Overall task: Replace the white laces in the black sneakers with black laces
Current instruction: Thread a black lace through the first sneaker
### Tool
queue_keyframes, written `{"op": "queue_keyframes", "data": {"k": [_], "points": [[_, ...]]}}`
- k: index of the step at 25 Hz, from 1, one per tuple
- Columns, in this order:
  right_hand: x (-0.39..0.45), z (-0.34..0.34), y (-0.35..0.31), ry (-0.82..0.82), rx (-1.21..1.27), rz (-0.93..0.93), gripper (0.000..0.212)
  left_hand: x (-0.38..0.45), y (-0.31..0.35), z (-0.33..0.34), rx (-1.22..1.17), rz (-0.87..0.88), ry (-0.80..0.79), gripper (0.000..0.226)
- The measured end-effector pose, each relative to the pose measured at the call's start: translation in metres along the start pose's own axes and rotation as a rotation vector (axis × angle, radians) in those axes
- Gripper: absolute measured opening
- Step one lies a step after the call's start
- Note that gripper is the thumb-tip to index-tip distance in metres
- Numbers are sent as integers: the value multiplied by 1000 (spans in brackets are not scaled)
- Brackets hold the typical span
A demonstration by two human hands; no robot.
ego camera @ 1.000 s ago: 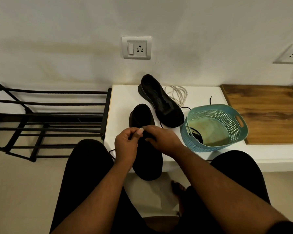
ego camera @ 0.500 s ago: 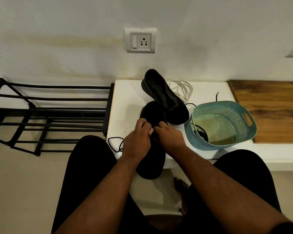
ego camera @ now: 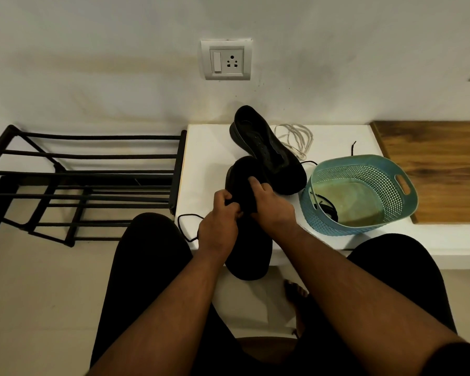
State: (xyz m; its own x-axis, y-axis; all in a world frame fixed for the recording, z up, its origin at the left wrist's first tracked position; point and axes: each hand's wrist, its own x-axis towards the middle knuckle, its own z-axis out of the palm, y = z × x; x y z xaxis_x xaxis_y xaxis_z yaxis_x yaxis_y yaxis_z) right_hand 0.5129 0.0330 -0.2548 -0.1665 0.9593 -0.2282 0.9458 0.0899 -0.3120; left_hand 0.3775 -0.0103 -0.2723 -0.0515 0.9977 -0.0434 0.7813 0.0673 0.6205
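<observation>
Relacing step on the near sneaker (ego camera: pixel 248 248), which overhangs the table (ego camera: pixel 204 158) edge. Left hand (ego camera: pixel 219 226) pinches the black lace (ego camera: pixel 186 226), whose slack loops left of the grip; right hand (ego camera: pixel 272 204) grips the shoe's upper. Next move likely calls for feeding the tip through an eyelet. Right of the grip, the basket (ego camera: pixel 375 172) holds another black lace; white laces (ego camera: pixel 296 139) lie beyond, beside the far sneaker (ego camera: pixel 266 150).

the right hand (ego camera: pixel 272 204) has slid up the near sneaker (ego camera: pixel 248 240), its fingers now past the grip of the left hand (ego camera: pixel 219 226) on the black lace (ego camera: pixel 186 229).
</observation>
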Motion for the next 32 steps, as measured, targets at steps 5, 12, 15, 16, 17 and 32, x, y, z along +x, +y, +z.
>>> {"op": "queue_keyframes", "data": {"k": [5,12,15,16,17,32], "points": [[5,-4,0,-22,-10,-89,27,-1,7,0,-68,199,9,12],[10,-25,16,-135,484,21,18,5,1,-2,128,226,29,12],[1,-26,15,-46,487,-13,28,6,-3,-4,84,61,-8,14],[-4,-22,14,57,366,-44,34,6,-2,-4,87,41,-17,15],[-9,-15,12,145,261,-78,37,5,0,-3,115,43,-11,16],[-26,37,-28,186,335,500,19,2,21,-3,-243,-327,-80,16]]}}
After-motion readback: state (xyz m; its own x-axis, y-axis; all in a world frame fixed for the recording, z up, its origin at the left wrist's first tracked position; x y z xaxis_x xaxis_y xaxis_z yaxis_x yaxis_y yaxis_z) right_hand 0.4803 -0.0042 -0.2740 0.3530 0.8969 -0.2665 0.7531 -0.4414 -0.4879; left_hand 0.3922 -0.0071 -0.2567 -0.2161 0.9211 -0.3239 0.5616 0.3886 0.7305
